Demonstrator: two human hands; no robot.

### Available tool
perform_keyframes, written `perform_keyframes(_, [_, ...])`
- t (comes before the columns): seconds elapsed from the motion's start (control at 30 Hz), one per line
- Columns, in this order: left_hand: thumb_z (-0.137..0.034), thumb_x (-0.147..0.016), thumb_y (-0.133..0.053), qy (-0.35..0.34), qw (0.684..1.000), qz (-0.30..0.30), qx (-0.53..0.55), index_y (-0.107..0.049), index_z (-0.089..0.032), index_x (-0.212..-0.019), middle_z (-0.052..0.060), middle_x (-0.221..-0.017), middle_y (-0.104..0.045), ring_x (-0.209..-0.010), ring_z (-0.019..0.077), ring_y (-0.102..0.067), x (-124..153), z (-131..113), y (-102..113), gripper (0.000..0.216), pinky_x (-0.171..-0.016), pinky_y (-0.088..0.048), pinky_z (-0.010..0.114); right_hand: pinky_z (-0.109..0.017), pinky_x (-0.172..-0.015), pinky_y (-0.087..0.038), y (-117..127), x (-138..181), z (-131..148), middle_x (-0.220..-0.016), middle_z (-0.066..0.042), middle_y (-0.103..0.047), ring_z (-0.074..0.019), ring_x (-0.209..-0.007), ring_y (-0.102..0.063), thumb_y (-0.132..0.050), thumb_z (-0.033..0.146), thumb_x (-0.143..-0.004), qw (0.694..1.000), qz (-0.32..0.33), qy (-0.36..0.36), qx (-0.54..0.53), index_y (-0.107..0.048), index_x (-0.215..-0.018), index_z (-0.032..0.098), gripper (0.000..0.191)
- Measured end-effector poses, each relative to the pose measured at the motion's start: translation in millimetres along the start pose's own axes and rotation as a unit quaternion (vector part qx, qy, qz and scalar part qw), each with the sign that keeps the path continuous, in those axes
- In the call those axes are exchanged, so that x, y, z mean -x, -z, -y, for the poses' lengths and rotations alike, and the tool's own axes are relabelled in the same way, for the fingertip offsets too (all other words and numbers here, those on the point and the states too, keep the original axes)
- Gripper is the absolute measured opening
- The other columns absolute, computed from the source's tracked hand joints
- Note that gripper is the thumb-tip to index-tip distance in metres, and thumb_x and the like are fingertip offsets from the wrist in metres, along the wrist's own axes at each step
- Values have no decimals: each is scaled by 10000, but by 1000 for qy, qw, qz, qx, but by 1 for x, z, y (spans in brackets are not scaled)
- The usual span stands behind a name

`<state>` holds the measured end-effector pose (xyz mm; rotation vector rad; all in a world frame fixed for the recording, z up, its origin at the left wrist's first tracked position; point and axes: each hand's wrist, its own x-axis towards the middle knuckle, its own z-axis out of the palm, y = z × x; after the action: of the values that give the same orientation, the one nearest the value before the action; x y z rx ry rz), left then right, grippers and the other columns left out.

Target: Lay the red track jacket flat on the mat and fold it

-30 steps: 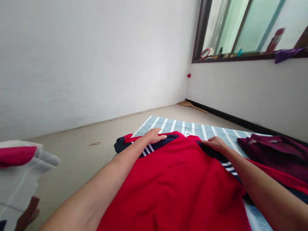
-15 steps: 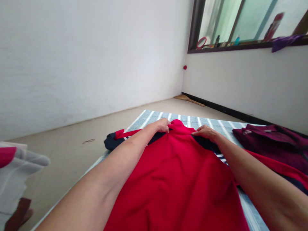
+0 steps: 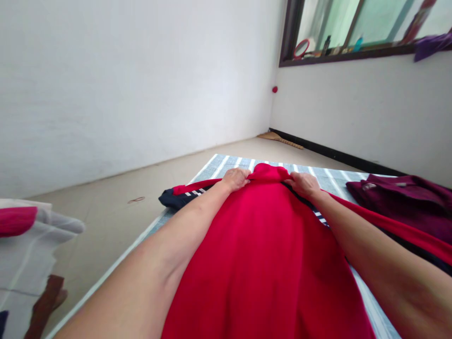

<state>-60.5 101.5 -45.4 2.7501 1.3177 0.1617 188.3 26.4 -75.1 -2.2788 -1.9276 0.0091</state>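
Head view: left hand [image 3: 236,179], right hand [image 3: 304,184] apparently pinch red shirt [image 3: 264,245] collar.

White plaster wall [image 3: 123,84] ahead and left, bare. Second white wall [image 3: 353,108] at right, dark skirting strip [image 3: 335,153] along its foot. Dark-framed window [image 3: 353,28] high at right, greenish panes, daylight through it. Sill [image 3: 339,51] crowded: round red-rimmed object, possibly mirror, plus small bottles, blurred. Small red knob [image 3: 274,89] in corner. Beige floor [image 3: 116,216], smooth. Straw broom [image 3: 280,139] lying at wall foot near corner.
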Motion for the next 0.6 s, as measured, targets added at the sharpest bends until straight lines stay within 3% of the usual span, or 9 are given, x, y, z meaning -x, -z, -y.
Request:
perform_keyframes(0.17, [-527, -870, -453, 55, 998, 16, -29, -556, -227, -1197, 77, -1074, -669, -1018, 263, -601, 17, 14, -10, 456, -841, -437, 318, -337, -712, -422, -10, 13, 4, -956, -146, -676, -284, -907, -629, -327, 508, -945, 999, 12, -7, 46, -585, -1116, 176, 454])
perform_keyframes(0.3, [-666, -846, -354, 101, 993, 44, -42, -640, -222, -1058, 78, -1027, -685, -959, 258, -624, 41, 46, 6, 569, -776, -456, 298, -423, -863, -381, 5, 26, 27, -1133, -210, -597, -331, -1073, -544, -366, 417, -949, 998, -21, 41, 51, -513, -1198, 123, 413])
perform_keyframes(0.47, [-602, -850, -394, 162, 983, 52, -66, -649, -222, -1048, 65, -1021, -692, -942, 221, -626, 85, 80, 25, 499, -748, -451, 255, -365, -1015, -290, 0, 62, 86, -1300, -129, -527, -273, -1212, -450, -386, 571, -903, 981, 5, 194, 12, -483, -1281, 212, 530])
perform_keyframes(0.6, [-536, -879, -377, 230, 969, 21, -91, -637, -212, -1078, 76, -1084, -671, -1017, 222, -594, 118, 88, 24, 461, -811, -445, 261, -438, -1052, -262, -29, 85, 111, -1450, -214, -354, -340, -1329, -325, -238, 668, -887, 980, 38, 194, 0, -397, -1375, 82, 779])
